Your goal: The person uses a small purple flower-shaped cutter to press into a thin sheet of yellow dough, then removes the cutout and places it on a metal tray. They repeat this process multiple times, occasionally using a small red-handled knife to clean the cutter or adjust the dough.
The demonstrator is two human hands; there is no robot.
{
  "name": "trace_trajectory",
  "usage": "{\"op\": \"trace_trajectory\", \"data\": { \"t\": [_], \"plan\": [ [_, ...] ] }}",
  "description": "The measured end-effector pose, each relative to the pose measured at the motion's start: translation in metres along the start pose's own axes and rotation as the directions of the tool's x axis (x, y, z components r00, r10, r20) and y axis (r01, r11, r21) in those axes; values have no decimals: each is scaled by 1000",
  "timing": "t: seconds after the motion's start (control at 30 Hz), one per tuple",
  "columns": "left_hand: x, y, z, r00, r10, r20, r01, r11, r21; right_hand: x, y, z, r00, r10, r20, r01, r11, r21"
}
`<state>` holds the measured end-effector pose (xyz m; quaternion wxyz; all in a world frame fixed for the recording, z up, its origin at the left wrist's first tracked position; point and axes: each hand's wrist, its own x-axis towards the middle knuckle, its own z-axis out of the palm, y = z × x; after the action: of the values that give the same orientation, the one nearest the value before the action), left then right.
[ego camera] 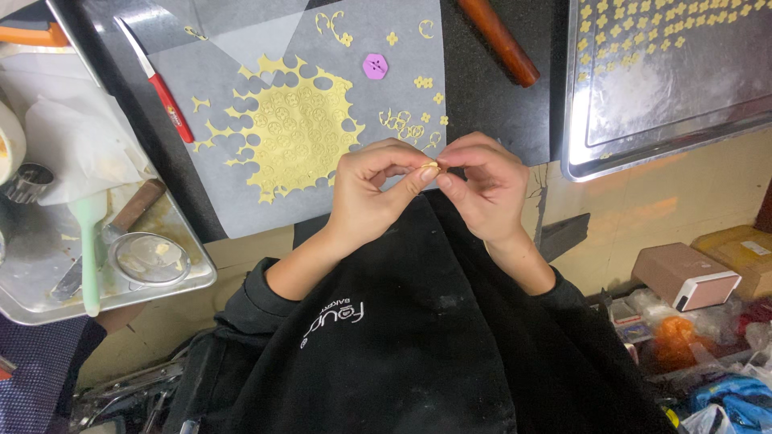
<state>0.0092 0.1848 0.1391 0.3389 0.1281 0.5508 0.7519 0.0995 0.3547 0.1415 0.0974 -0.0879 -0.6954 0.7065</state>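
My left hand (370, 193) and my right hand (481, 186) meet fingertip to fingertip over the near edge of the dark worktop, both pinching a tiny piece of yellow dough (430, 169). Just beyond them lies a thin sheet of yellow dough (293, 128) full of punched-out holes, on grey baking paper (241, 201). Small cut-out dough flowers (402, 122) are scattered on the paper to the right of the sheet. A small purple hexagonal cutter (375, 66) lies farther back on the paper.
A metal baking tray (667, 96) at the right holds rows of small dough flowers along its far side. A red-handled knife (161, 84) and a wooden rolling pin (500, 42) lie on the worktop. A steel tray (24, 297) at the left holds a spatula, a round lid and tools.
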Motion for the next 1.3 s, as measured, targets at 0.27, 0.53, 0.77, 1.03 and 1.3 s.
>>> {"op": "trace_trajectory", "data": {
  "t": [0.27,0.53,0.77,1.03,1.3],
  "plan": [
    [2,-7,-5,997,-45,59,55,980,-190,0,3,1,1000,5,-19,-4,999,47],
    [-2,-20,-10,994,-45,98,71,955,-287,-1,-3,2,998,53,-24,-52,998,24],
    [-6,-23,-12,989,-123,79,141,941,-308,-2,-3,6,1000,12,6,-12,1000,6],
    [-7,-28,-11,998,-43,55,57,955,-292,-4,-2,8,998,56,8,-57,998,39],
    [-2,-34,-7,983,-184,13,176,916,-361,-2,3,11,997,59,-46,-58,998,25]
  ]
}}
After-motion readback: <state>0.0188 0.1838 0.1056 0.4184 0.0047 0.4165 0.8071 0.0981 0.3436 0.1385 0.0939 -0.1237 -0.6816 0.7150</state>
